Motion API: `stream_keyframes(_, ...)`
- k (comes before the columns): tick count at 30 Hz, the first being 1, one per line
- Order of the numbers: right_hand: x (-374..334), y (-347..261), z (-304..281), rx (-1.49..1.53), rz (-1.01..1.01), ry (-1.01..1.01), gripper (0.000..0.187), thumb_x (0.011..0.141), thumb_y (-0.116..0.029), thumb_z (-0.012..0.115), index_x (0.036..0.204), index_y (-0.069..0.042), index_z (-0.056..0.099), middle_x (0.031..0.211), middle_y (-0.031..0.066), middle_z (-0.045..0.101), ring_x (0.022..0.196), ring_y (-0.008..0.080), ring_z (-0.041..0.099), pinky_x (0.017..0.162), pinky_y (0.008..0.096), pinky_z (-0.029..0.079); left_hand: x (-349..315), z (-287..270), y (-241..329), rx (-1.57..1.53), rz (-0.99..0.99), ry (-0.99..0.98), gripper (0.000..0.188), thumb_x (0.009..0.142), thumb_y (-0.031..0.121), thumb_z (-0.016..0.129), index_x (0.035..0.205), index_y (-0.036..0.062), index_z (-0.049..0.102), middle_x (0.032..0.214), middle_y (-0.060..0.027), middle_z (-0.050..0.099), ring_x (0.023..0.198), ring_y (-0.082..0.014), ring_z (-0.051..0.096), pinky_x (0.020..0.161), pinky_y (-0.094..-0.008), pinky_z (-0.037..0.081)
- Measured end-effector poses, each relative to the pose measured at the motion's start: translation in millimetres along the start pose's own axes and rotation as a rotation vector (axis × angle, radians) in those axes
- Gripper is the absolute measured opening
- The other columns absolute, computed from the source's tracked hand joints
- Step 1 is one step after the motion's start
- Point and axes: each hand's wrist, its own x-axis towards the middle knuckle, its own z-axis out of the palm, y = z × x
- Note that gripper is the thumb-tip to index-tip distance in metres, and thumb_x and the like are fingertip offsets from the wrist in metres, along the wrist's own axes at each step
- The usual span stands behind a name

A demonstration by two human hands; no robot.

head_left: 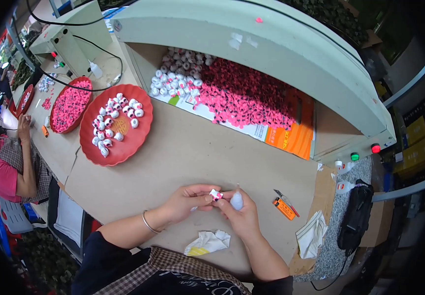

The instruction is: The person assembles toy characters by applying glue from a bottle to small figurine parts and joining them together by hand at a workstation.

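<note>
Between the fingertips of my left hand [189, 201] is a small white piece with pink on it [216, 194]. My right hand [242, 216] is closed around a small translucent squeeze bottle [236, 200], and its thumb and fingertips come close to the same piece. Both hands are together above the bench, near its front edge. Below them lies a crumpled white and yellow cloth or wrapper [208, 243]. To the left, a scalloped red tray [140, 136] holds several similar round white and pink pieces.
Under the pale green hood [271, 44] are heaped white pieces [175, 81] and small pink pieces [244, 101]. A craft knife [287, 202], orange packet [284, 208] and folded cloth [311, 235] lie right. A co-worker [11, 162] sits left beside a red tray of pink pieces [72, 105].
</note>
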Motion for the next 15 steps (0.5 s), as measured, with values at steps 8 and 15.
stream_keyframes(8, 4, 10, -8, 0.255, 0.228, 0.058, 0.021, 0.079, -0.005, 0.054, 0.099, 0.000, 0.049, 0.078, 0.0031, 0.049, 0.058, 0.0094, 0.051, 0.047, 0.0222, 0.044, -6, -52, 54, -0.620, 0.471, 0.133, 0.027, 0.087, 0.026, 0.045, 0.104, 0.0066, 0.052, 0.096, -0.0042, 0.058, 0.058, -0.0040, 0.048, 0.050, -0.0159, 0.041)
stream_keyframes(15, 3, 9, -10, 0.201, 0.221, 0.048, 0.022, 0.079, -0.006, 0.054, 0.100, 0.000, 0.048, 0.079, 0.0042, 0.051, 0.059, 0.0099, 0.052, 0.048, 0.0225, 0.045, 14, -31, 89, -0.243, 0.293, 0.258, 0.025, 0.084, 0.024, 0.047, 0.102, 0.0061, 0.052, 0.072, 0.0030, 0.046, 0.055, -0.0026, 0.039, 0.045, -0.0159, 0.029)
